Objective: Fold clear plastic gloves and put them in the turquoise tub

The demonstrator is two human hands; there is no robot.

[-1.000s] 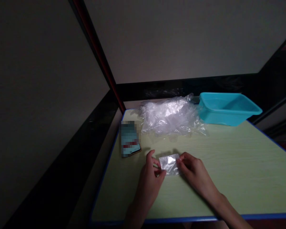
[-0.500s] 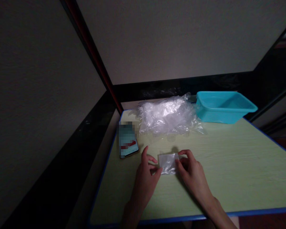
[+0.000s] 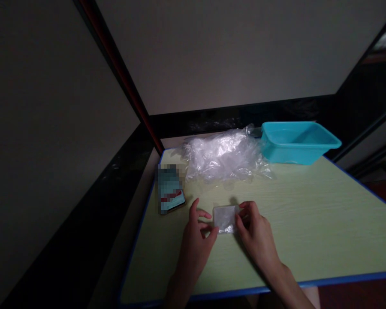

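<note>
Matte, pale wall panels point(image 3: 218, 56) fill the upper half and left of the frame, with glossy black bands along their lower edges. Below them, a table point(image 3: 309, 223) with a pale yellow-green top, faint wood grain and a blue edge spans the centre and lower right. A crumpled, shiny heap of clear plastic point(image 3: 225, 154) lies at the table's far side, in the middle of the frame. Against its right end stands a smooth turquoise tub point(image 3: 289, 153), upright, rectangular and flared to a rolled rim; its near wall hides part of the floor inside. At lower centre, the left hand point(image 3: 196, 242) has its fingers spread and curved, the thumb tip at the packet's lower left corner. The right hand point(image 3: 257, 236) pinches the packet's right edge between thumb and bent fingers. A phone point(image 3: 171, 189), its screen partly blurred, lies left of centre. The packet point(image 3: 225, 219), thin, squarish, translucent and wrinkled below, sits between the hands; its contents cannot be made out.
</note>
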